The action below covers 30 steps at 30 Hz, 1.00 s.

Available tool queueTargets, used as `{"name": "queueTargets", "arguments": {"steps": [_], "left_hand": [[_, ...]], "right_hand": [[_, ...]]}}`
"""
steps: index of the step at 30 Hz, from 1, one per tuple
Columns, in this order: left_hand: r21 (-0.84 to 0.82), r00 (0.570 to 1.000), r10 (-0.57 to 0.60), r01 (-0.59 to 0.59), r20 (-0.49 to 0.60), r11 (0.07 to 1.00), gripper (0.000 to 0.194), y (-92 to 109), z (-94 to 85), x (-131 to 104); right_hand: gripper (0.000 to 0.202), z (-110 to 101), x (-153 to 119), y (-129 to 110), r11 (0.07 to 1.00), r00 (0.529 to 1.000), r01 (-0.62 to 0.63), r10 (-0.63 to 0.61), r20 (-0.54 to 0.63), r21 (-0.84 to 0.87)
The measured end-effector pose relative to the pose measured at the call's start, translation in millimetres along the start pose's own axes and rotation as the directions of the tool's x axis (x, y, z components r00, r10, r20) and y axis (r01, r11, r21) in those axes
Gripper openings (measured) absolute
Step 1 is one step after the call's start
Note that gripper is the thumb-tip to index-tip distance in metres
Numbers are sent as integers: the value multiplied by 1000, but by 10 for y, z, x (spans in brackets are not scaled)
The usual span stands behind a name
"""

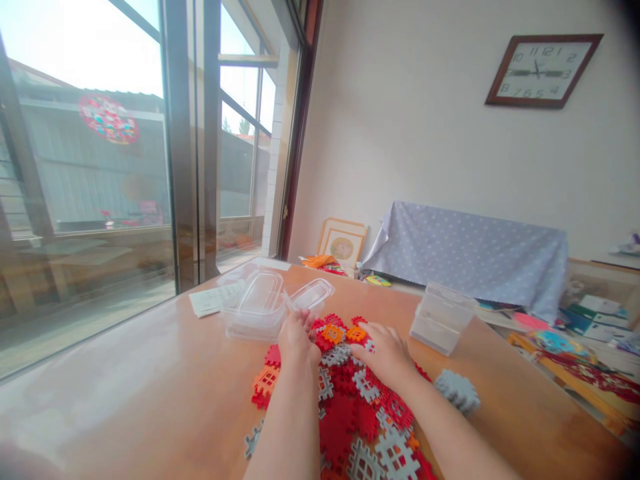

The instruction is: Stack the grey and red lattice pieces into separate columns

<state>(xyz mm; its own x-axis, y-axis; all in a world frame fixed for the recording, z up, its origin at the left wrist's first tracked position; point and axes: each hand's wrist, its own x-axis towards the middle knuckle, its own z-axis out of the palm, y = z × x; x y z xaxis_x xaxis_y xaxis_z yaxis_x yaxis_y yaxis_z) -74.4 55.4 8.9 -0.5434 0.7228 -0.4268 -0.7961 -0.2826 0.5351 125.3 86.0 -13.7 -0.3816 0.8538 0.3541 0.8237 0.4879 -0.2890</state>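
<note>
The right hand (383,353), loosely open, rests on the pile of pieces (345,407). The left hand (299,335) is beside it, grip unclear.

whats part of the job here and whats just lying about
Likely in the job:
loose red, orange and grey pieces
stack of grey pieces
clear tubs, perhaps

Seemingly just lying about:
sheet of paper
spotted cloth
framed picture
wall clock, hanging

Both hands (340,343) touch the colourful interlocking pieces (345,400).
</note>
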Motion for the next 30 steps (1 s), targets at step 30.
{"name": "queueTargets", "arguments": {"steps": [30], "left_hand": [[-59, 999, 22, -24, -49, 998, 16, 54, -37, 54]], "right_hand": [[39, -108, 50, -3, 965, 997, 26, -44, 64, 262]]}}
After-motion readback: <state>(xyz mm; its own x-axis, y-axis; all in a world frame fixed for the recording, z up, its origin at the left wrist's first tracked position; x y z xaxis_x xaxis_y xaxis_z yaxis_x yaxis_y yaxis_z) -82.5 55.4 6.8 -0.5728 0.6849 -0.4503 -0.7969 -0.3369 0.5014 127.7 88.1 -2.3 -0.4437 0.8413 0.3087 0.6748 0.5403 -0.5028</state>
